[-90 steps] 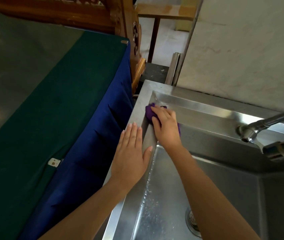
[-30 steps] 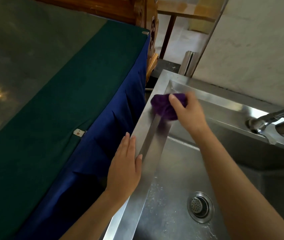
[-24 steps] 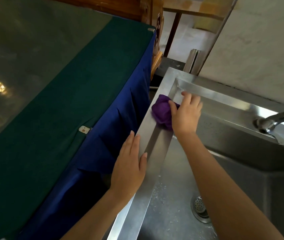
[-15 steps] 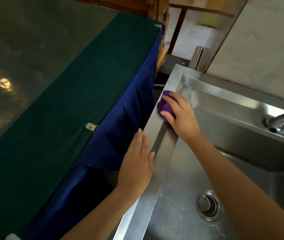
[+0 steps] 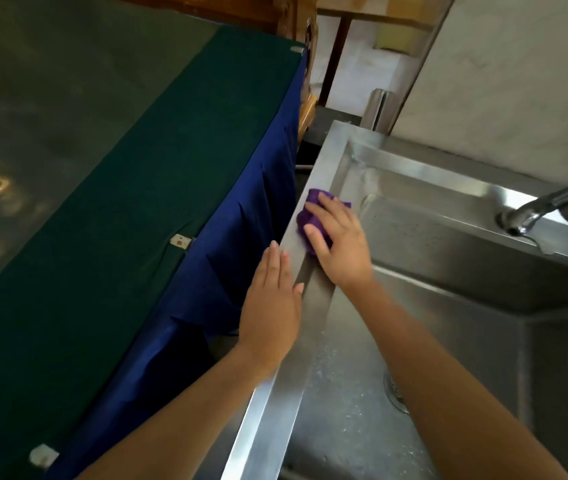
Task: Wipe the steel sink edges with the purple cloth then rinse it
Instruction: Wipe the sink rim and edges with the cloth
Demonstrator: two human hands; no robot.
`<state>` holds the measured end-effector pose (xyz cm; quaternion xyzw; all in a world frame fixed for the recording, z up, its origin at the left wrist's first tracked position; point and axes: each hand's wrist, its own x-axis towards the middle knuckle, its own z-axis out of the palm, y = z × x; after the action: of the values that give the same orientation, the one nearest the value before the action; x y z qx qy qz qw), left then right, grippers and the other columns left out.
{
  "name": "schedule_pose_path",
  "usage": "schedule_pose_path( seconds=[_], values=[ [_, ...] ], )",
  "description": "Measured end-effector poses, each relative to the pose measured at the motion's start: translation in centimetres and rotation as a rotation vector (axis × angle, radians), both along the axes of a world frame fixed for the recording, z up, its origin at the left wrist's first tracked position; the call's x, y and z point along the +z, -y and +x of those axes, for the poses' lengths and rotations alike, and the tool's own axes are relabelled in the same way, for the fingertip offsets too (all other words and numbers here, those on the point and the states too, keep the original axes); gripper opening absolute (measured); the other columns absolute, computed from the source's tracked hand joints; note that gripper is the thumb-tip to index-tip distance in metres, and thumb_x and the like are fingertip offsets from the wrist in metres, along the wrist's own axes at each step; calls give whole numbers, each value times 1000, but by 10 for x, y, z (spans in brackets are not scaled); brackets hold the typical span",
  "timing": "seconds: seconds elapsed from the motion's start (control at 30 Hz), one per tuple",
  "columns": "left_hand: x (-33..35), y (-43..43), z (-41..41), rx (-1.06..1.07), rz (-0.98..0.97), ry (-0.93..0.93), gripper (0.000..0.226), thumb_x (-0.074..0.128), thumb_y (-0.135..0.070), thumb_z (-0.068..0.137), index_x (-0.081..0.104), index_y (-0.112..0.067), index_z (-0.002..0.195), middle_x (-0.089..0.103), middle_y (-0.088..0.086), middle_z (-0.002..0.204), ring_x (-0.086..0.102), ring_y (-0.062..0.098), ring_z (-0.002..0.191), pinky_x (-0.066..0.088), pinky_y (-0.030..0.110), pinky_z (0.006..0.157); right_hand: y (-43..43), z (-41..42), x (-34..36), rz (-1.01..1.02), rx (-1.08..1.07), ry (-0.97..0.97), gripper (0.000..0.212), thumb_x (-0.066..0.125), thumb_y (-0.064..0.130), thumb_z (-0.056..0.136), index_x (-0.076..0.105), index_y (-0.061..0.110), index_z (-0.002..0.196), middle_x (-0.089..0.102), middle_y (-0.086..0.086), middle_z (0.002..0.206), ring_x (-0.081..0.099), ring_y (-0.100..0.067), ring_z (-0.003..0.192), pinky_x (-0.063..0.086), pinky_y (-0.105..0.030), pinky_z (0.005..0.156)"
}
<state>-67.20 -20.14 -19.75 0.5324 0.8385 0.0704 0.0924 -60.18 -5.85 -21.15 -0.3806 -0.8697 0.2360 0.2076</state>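
Right hand (image 5: 339, 244) presses purple cloth (image 5: 312, 216) (bunched) on sink (image 5: 414, 171) edge.

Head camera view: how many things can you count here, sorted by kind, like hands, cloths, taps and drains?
Hands: 2, left hand flat on the steel sink edge, right hand pressing on the cloth
Cloths for wiping: 1, purple cloth
Taps: 1, tap
Drains: 1, drain, partly hidden by the right arm
Sinks: 1
Total: 6
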Motion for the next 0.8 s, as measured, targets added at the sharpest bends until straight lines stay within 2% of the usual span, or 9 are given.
schedule_pose_path(
  seconds=[0.1,0.17,0.37,0.47,0.57,0.63,0.7,0.8],
  values=[
    [7,4,-4,-42,43,145,55,20,-33,100,17,-4,147,10,13,158,13,22,145,11,24,114,34,12,3,-8,-18,-15,45,40,40,92,50,22,132,45,-4,143,40,-23,130,26,-37,113],
    [11,11,-7,-31,70,295,53,24,-31,101,15,-9,148,5,8,159,6,16,146,6,19,112,55,19,3,-34,-35,-10,47,41,42,92,50,22,133,47,-3,142,43,-23,129,29,-37,112],
    [25,34,-8,205,239,730,45,33,-30,100,38,-15,142,28,0,154,27,12,140,17,14,106,130,43,-2,-36,-52,10,52,50,47,84,55,20,128,58,-5,130,52,-26,116,38,-36,104],
    [33,36,-6,232,236,800,46,32,-32,100,36,-16,143,31,0,153,28,13,140,18,19,108,160,59,-6,-24,-3,83,54,51,49,81,54,23,128,59,-3,128,53,-27,112,48,-41,93],
    [39,35,1,174,234,762,48,34,-32,100,33,-14,144,28,3,154,23,14,142,15,21,111,175,71,-2,-45,30,113,48,47,45,82,54,25,125,58,-3,124,44,-25,108,49,-43,87],
    [41,33,10,80,271,712,47,37,-30,99,34,-13,144,28,3,154,22,12,142,14,21,113,175,74,4,-128,-10,14,39,46,37,85,59,21,119,58,-3,116,44,-26,104,43,-35,92],
    [43,28,21,-25,276,701,45,40,-27,98,37,-16,142,35,-1,150,29,10,139,20,22,113,167,79,16,-289,-120,-145,26,54,26,88,64,17,111,61,-4,106,48,-23,99,39,-25,91],
    [45,11,41,-96,194,893,39,43,-28,98,46,-23,136,50,-6,138,43,9,130,31,23,108,140,95,35,-486,-383,-349,18,60,20,87,66,16,104,66,-4,98,59,-18,93,45,-26,86]
  ],
)
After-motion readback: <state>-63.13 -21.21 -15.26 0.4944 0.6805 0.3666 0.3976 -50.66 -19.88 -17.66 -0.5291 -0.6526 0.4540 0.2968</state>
